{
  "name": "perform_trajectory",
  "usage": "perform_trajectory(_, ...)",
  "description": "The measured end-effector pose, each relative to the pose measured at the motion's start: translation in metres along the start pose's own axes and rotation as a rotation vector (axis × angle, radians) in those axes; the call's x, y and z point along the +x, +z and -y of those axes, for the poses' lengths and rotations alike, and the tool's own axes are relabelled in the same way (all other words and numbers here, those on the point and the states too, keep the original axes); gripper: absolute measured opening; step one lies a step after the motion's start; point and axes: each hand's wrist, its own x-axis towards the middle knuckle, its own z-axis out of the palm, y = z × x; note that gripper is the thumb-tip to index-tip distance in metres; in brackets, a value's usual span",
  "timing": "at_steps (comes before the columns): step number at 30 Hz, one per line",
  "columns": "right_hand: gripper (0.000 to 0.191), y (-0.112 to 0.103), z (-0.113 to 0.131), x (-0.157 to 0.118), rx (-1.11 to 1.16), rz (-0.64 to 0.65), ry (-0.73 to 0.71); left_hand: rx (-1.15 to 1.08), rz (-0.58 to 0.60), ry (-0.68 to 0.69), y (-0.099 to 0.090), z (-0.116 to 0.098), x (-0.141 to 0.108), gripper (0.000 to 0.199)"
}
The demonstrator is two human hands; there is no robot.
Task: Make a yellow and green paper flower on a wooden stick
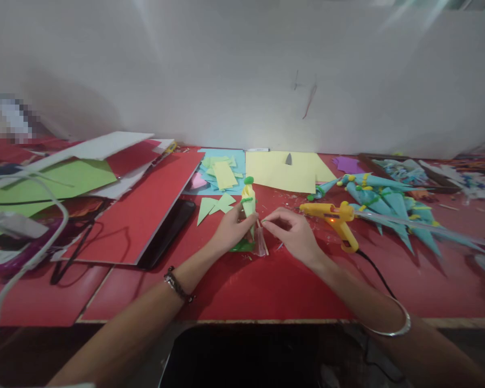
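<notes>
My left hand (233, 226) is closed around a pale yellow-green paper cone (249, 207), held upright with its tip down. A green ball tops the cone, and a thin green strip wraps round it. Just right of it, the thumb and forefinger of my right hand (293, 231) are pinched together; a tiny green bit seems to show at the fingertips, too small to name. Below the hands are a clear plastic piece (260, 243) and something green (242, 246). Right of my right hand rests a yellow glue gun (331, 218) with a clear glue stick and an orange light.
Finished-looking blue paper cones (392, 207) with yellow and green trims lie piled at right. Yellow sheets (281, 170) and small cut papers (224, 173) lie behind. At left a red board (141, 210) leans over a black object (167, 234), near a white cable (59, 202).
</notes>
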Motion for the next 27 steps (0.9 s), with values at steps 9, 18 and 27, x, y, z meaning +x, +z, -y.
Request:
perform_trajectory(9,0.014,0.0002,0.0002,0.0,0.035,-0.035,0.04,0.009,0.033,0.035,-0.0007,0.0005,0.0007,0.014)
perform_trajectory(18,0.018,-0.0028,0.0058,-0.0002,0.032,-0.033,0.08,-0.023,0.084,0.055,-0.0009,0.0001,0.0006,0.013)
perform_trajectory(27,0.013,-0.0012,0.0035,0.0006,0.01,-0.076,0.064,-0.018,0.091,0.06,-0.0007,0.0034,0.0026,0.014)
